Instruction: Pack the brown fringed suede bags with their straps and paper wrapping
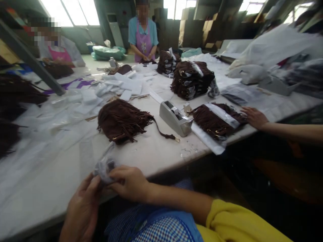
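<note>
1 brown bag (118,119), 12 o'clock, seemingly part-wrapped: strap end (167,135) bare; left hand (84,198), right hand (131,181) fingers grip clear plastic (103,168).

A white table (146,154) bears a fringed bag (118,121), a tape dispenser (171,118), 2 brown stacks (190,84) and white sheets (133,85).

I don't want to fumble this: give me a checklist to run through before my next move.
1. Both hands on the plastic wrapping: ok; left hand and right hand hold it.
2. Wrapping fully closed: cannot tell; blurred and partly hidden.
3. Brown fringed bag resting on the table: ok.
4. Tape dispenser upright: ok.
5. Surface tidy: not ok; white sheets lie strewn beyond the bag.
6. Co-worker's hand apart from yours: ok; it's beside the brown bundle.
</note>
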A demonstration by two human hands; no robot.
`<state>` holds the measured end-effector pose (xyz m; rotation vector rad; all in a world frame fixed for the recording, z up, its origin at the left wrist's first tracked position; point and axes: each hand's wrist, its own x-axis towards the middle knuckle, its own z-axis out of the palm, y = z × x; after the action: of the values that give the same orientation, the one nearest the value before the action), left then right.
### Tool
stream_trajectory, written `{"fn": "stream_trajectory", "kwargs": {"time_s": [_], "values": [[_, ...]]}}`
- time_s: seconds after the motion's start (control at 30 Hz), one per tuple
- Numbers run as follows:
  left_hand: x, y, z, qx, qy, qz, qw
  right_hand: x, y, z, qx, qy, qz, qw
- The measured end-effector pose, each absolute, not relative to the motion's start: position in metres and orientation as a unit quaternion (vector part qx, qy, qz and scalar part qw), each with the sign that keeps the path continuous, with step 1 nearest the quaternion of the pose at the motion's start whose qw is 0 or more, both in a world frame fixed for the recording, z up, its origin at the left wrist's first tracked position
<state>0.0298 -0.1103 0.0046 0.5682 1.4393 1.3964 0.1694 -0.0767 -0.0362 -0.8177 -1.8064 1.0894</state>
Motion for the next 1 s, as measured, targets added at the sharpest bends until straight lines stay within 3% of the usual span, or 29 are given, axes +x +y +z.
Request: {"fn": "stream_trajectory", "kwargs": {"time_s": [0.37, 0.63, 0.87, 1.0], "values": [[0.029, -0.116, -0.01, 0.212, 0.686, 0.512, 0.472, 0.183, -0.069, -0.035, -0.381, -0.717, 0.404, 0.421], [0.024, -0.12, -0.01, 0.288, 0.641, 0.546, 0.455, 0.194, -0.067, -0.014, -0.331, -0.759, 0.412, 0.381], [0.018, -0.121, -0.016, 0.293, 0.619, 0.555, 0.472, 0.224, -0.009, 0.02, -0.317, -0.797, 0.281, 0.43], [0.008, -0.12, -0.031, 0.282, 0.646, 0.524, 0.478, 0.249, 0.049, 0.039, -0.331, -0.831, 0.177, 0.411]]}}
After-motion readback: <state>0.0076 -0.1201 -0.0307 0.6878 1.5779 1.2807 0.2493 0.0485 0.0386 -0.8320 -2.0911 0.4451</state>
